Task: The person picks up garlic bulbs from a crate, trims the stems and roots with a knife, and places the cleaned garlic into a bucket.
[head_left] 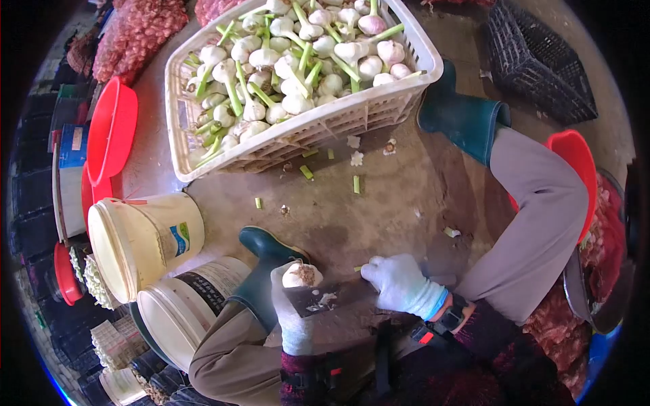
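My left hand point(290, 318), in a white glove, is closed around a garlic bulb point(302, 275) whose brownish root end faces up. Just below the bulb lies the broad dark blade of a knife point(318, 300), with pale scraps stuck to it. The blade reaches toward my right hand point(405, 283), also gloved and closed in a fist; the handle is hidden inside it. Beyond both hands stands a whitish plastic crate point(298, 139) heaped with garlic bulbs point(296, 103) that have short green stems.
Cut stem pieces point(307, 172) and root trimmings point(357, 158) litter the floor. Two lidded buckets point(159, 233) stand at left, near red basins point(112, 132). A black crate point(538, 64) sits at upper right. Red mesh sacks point(139, 37) lie at upper left. My boots point(460, 122) flank the work area.
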{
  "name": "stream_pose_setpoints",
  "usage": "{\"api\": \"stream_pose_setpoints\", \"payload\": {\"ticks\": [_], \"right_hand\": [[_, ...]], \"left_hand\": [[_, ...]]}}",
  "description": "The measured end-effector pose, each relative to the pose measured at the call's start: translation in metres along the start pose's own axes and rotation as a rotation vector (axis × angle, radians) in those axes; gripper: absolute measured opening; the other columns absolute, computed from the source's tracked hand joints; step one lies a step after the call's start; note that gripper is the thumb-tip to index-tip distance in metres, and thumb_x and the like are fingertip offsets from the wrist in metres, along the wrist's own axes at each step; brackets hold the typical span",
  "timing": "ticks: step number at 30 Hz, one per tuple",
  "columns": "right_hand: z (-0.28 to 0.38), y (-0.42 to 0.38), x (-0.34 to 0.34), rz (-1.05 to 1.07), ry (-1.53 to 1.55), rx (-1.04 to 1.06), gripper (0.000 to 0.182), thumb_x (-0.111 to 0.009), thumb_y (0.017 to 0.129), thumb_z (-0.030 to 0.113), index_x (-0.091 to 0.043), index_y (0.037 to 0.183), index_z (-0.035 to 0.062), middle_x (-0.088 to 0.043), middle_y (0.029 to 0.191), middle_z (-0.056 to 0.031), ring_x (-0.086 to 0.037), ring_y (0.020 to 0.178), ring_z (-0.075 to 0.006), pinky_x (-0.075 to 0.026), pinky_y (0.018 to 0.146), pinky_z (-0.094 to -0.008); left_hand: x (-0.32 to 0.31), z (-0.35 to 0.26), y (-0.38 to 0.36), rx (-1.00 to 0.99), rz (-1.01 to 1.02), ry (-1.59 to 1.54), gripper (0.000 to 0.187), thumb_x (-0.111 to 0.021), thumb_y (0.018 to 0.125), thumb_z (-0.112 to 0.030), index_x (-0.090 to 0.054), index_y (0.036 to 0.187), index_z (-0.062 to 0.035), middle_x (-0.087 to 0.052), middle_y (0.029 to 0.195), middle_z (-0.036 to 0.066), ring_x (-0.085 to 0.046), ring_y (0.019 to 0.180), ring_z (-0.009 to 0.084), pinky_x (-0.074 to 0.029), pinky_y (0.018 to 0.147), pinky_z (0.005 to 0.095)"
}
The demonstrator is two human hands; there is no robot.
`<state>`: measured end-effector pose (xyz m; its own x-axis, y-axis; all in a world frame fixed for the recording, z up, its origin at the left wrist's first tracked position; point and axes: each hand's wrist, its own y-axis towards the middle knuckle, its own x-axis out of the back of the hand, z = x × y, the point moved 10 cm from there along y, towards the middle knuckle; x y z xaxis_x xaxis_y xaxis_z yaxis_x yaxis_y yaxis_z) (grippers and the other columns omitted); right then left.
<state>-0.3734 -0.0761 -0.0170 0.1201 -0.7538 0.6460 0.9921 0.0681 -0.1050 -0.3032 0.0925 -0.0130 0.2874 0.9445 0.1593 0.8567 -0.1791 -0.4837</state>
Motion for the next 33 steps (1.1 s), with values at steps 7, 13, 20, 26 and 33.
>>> {"api": "stream_pose_setpoints", "payload": {"ticks": [7, 13, 20, 26, 33], "right_hand": [[-0.024, 0.005, -0.013, -0.065, -0.004, -0.024, 0.014, -0.063, 0.070, 0.013, -0.058, 0.084, 0.0112, -0.060, 0.077, -0.0100, -0.064, 0.069, -0.0323, -0.050, 0.058, -0.0442], [-0.043, 0.015, -0.024, 0.073, -0.091, -0.210, 0.020, -0.063, 0.070, 0.018, -0.065, 0.088, 0.0106, -0.067, 0.084, -0.0128, -0.067, 0.077, -0.0322, -0.054, 0.065, -0.0425], [-0.095, -0.002, 0.012, -0.053, 0.079, -0.553, 0.026, -0.059, 0.073, 0.028, -0.069, 0.083, 0.0052, -0.066, 0.083, -0.0234, -0.064, 0.083, -0.0411, -0.051, 0.077, -0.0480], [-0.041, -0.012, 0.022, -0.373, 0.556, -0.476, 0.026, -0.065, 0.078, 0.027, -0.059, 0.073, 0.0022, -0.060, 0.066, -0.0190, -0.060, 0.063, -0.0373, -0.045, 0.058, -0.0428], [-0.063, -0.022, -0.058, 0.023, 0.676, -0.588, 0.027, -0.065, 0.078, 0.024, -0.060, 0.073, -0.0022, -0.060, 0.062, -0.0179, -0.061, 0.055, -0.0299, -0.048, 0.053, -0.0401]], "left_hand": [[-0.006, 0.000, 0.005, -0.031, -0.004, 0.116, 0.039, -0.070, 0.077, -0.007, -0.048, 0.110, -0.0033, -0.059, 0.094, 0.006, -0.060, 0.083, 0.0140, -0.053, 0.072, 0.0276], [-0.010, -0.028, -0.005, -0.116, -0.024, 0.036, 0.045, -0.072, 0.071, -0.003, -0.049, 0.110, -0.0014, -0.060, 0.098, 0.007, -0.059, 0.086, 0.0139, -0.051, 0.077, 0.0272], [-0.008, -0.082, -0.020, -0.337, -0.069, -0.252, 0.058, -0.076, 0.066, -0.010, -0.052, 0.118, -0.0012, -0.059, 0.096, 0.003, -0.058, 0.082, 0.0132, -0.050, 0.074, 0.0253], [-0.013, -0.044, -0.001, -0.194, 0.036, -0.702, 0.048, -0.073, 0.075, -0.007, -0.049, 0.116, -0.0035, -0.055, 0.101, 0.004, -0.057, 0.092, 0.0163, -0.047, 0.085, 0.0275], [-0.046, -0.046, -0.007, -0.150, 0.103, -0.858, 0.040, -0.066, 0.086, -0.030, -0.052, 0.112, -0.0037, -0.055, 0.104, 0.005, -0.054, 0.099, 0.0174, -0.043, 0.089, 0.0320]]}}
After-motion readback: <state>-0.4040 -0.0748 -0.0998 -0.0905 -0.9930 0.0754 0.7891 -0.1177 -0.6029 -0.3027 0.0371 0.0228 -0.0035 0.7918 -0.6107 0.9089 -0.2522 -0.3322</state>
